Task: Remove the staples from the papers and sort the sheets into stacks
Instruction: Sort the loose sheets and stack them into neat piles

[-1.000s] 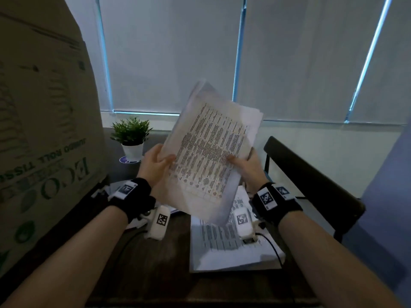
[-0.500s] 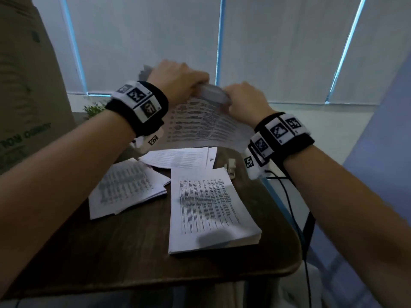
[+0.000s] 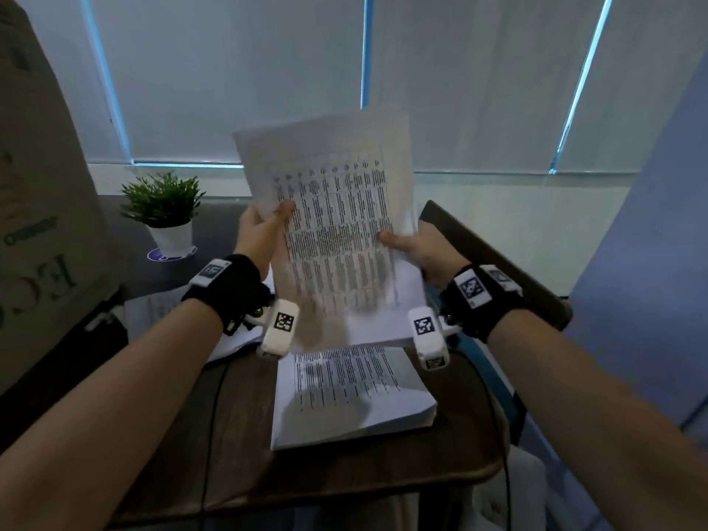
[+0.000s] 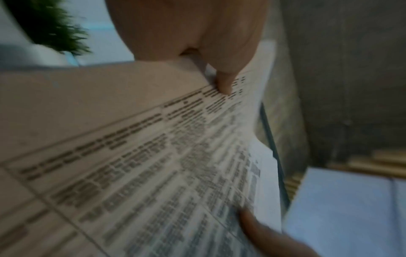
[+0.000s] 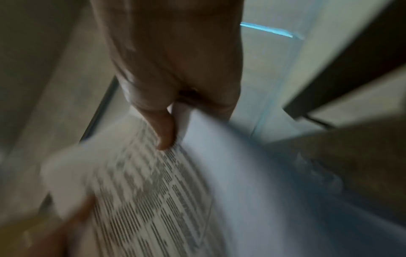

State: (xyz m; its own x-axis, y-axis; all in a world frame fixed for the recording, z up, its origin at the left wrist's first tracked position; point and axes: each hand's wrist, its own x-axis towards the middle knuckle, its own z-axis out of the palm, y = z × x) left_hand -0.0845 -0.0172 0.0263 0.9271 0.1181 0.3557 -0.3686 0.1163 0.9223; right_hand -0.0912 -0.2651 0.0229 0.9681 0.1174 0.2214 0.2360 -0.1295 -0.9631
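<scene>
Head view: only here appear both hands together, the stack [image 3: 352,396] on the table [image 3: 237,415] below the wrists, and a potted plant [image 3: 163,208] beyond the left hand [image 3: 260,235]. Both wrist views are blurred, showing thumbs over print. Left hand and right hand [image 3: 417,251] each pinch opposite edges of the raised sheaf of papers [image 3: 333,231], thumbs on its printed face.

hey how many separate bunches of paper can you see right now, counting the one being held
3. One bundle is held up by the left hand and right hand; one stack lies on the table below; another pile sits partly hidden behind the left wrist. More may be hidden.
</scene>
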